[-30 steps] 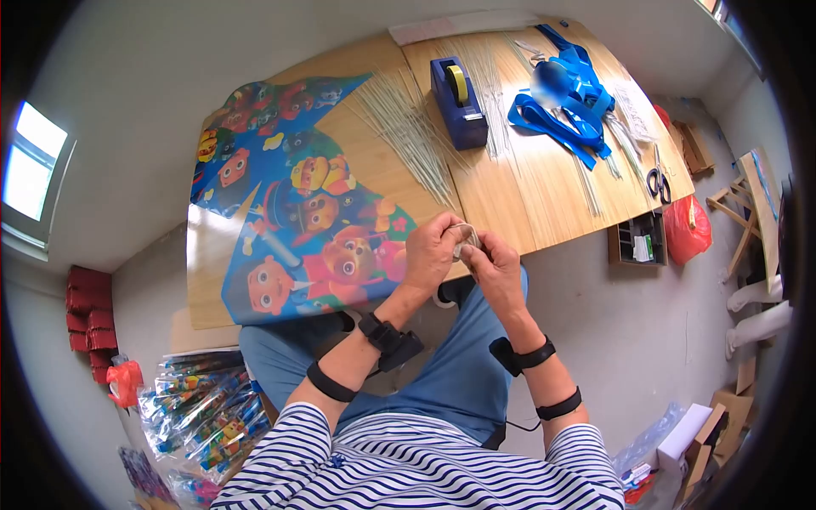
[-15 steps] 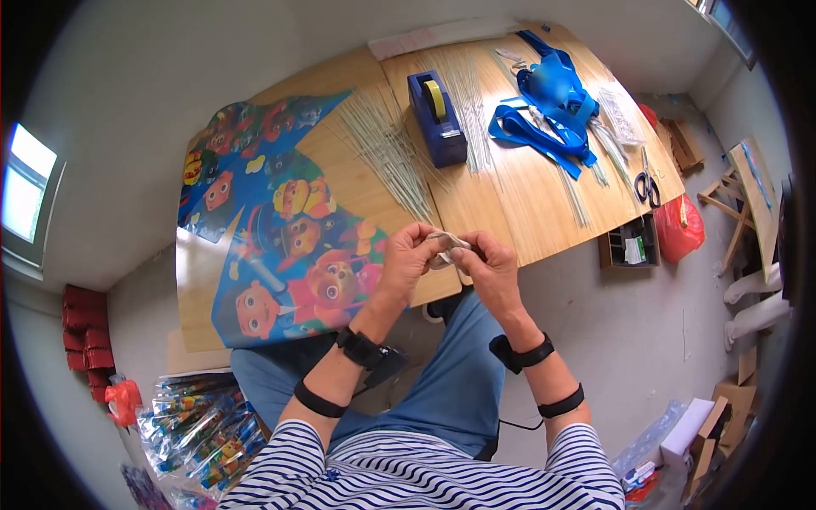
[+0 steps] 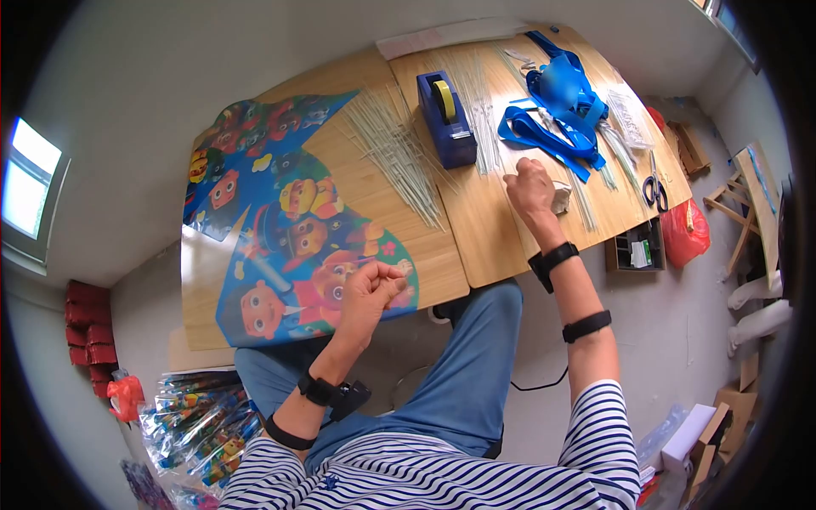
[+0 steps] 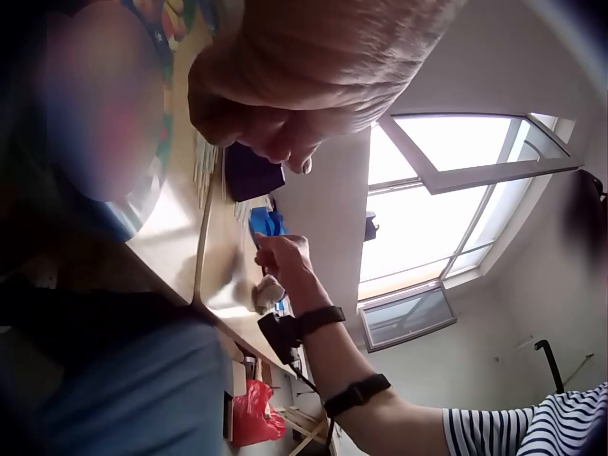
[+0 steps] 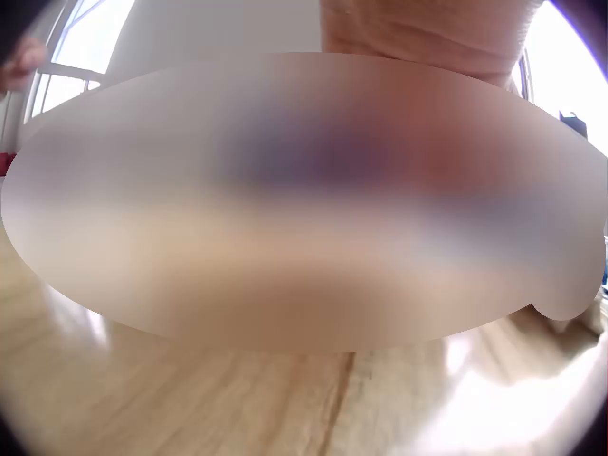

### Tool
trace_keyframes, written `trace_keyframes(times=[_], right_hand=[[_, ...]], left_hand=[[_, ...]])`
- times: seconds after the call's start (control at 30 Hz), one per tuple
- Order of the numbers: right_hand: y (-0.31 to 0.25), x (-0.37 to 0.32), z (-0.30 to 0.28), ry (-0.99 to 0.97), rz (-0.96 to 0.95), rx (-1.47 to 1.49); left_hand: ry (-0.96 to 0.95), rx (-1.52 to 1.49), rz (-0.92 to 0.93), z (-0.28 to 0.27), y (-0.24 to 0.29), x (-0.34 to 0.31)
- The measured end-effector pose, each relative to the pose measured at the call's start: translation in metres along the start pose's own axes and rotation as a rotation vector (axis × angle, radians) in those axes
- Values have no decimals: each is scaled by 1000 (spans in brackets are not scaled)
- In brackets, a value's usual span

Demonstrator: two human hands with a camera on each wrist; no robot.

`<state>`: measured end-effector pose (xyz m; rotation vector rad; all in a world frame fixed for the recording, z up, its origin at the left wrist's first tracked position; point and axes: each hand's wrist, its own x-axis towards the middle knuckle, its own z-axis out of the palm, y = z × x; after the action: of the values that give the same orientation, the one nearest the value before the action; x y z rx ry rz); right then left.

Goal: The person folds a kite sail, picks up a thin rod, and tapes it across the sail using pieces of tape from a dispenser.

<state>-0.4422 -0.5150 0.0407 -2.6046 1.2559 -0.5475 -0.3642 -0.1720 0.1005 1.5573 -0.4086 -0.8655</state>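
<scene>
Left hand (image 3: 365, 297) over printed sheet (image 3: 308, 240), right hand (image 3: 534, 191) beside pale wad (image 3: 561, 198) near front edge of tabletop (image 3: 493, 246); can't tell if either grips anything. Wad likely light, soft; pinch its side.

Left hand (image 4: 309, 71) was up close at the top, fingers curled in; couldn't tell if it pinched anything. Purple block (image 4: 252, 176) showed just past its fingertips, far side of table (image 4: 166, 237). Pale sticks (image 4: 203, 166) lay left of the block, printed sheet (image 4: 175, 21) further left, mostly blurred. Right hand (image 4: 285, 255) was well apart, fingers bent, near blue ribbon (image 4: 266, 222). Off-white wad (image 4: 268, 293) sat just beside that hand. Black straps (image 4: 356, 394) ringed the right forearm, striped sleeve (image 4: 489, 432) behind. Red bag (image 4: 256, 415) was below table level. Blue-clad leg (image 4: 142, 399) was near left, window (image 4: 418, 233) far right.
</scene>
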Motion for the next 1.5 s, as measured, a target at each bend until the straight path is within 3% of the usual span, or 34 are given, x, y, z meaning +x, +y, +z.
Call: trace_keyframes(times=[0.13, 0.2, 0.3, 0.43, 0.57, 0.77, 1.03, 1.23, 1.5], right_hand=[[-9, 22, 26, -171, 139, -52], [-9, 25, 26, -161, 187, -18], [-6, 31, 25, -174, 219, -14], [-5, 28, 17, -141, 217, 7], [8, 19, 12, -96, 205, 51], [-3, -29, -31, 0, 55, 325], [-72, -89, -65, -98, -140, 597], [-138, -129, -78, -161, -322, 626], [-213, -162, -93, -296, -542, 664]], left_hand=[[-54, -160, 189, 1, 89, -35], [-192, -281, 377, 0, 131, -56], [-608, -587, 513, 15, 162, -76], [-1041, -881, 430, 50, 169, -92], [-1296, -961, 213, 61, 168, -110], [-1327, -980, 213, 50, 169, -136], [-1364, -1006, 227, 45, 169, -174], [-1365, -1024, 266, 40, 160, -201], [-1281, -978, 432, -15, 158, -225]])
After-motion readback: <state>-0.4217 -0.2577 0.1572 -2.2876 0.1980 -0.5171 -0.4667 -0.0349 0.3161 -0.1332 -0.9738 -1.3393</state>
